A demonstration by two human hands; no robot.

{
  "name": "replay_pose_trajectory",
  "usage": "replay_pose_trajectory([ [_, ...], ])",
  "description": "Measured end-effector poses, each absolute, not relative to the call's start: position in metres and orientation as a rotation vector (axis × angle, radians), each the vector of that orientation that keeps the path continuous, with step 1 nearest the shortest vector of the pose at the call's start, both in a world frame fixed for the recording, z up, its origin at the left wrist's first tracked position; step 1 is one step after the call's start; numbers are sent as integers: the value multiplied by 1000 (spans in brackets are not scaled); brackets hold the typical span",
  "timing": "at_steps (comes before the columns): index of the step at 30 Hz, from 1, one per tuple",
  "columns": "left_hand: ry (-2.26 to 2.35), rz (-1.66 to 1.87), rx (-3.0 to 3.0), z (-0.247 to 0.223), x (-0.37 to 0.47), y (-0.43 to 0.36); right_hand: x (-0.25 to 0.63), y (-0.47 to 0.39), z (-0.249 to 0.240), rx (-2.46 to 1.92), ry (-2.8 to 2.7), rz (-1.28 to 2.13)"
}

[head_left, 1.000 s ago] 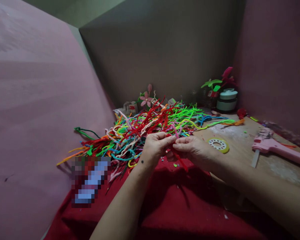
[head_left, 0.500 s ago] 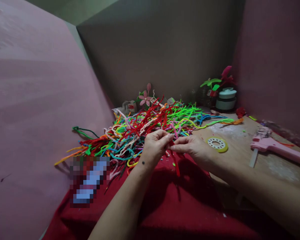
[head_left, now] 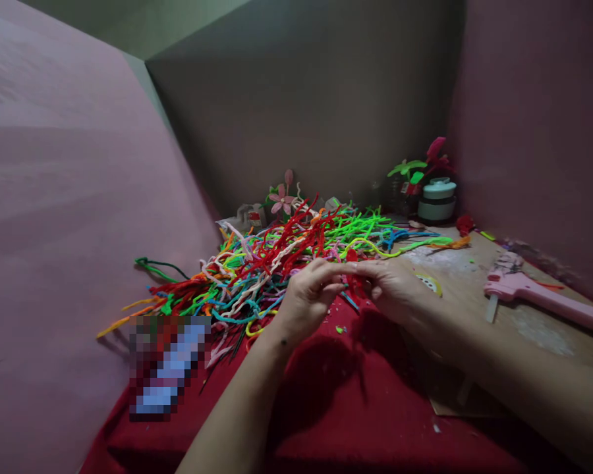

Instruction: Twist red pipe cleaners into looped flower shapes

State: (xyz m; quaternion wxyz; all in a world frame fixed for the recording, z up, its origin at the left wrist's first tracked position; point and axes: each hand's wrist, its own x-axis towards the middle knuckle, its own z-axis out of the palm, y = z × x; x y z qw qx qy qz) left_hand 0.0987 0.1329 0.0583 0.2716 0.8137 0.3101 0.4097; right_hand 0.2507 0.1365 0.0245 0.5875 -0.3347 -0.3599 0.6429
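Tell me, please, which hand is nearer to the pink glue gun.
The right. The right hand is to the left of the pink glue gun, apart from it; the left hand is farther left, beyond the right hand.

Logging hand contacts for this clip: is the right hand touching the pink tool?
Apart. The head view shows bare brown board between the right hand and the pink tool.
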Motion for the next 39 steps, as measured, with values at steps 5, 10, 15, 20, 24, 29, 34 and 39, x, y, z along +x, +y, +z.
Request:
replay_pose_trajectory([
  [5, 773, 1150, 2921, 36, 105, 134, 253, 141, 28, -840, -549, 1563],
  [10, 494, 1246, 3064, 29, 109, 132, 253, 140, 32, -860, -484, 1611],
  [15, 526, 1317, 2738, 37, 110, 126, 253, 139, 29, -784, -607, 1581],
  [20, 813, 1452, 2109, 44, 108, 123, 252, 138, 23, -728, -785, 1563],
  [24, 845, 1391, 2257, 51, 103, 126, 252, 139, 20, -773, -802, 1540],
  [29, 988, 1229, 2661, 50, 101, 131, 252, 142, 18, -781, -820, 1463],
  [34, 1186, 1123, 2842, 43, 103, 130, 252, 140, 19, -813, -950, 1422],
  [39, 1172, 1187, 2814, 41, 106, 129, 252, 136, 20, -907, -1113, 1280],
])
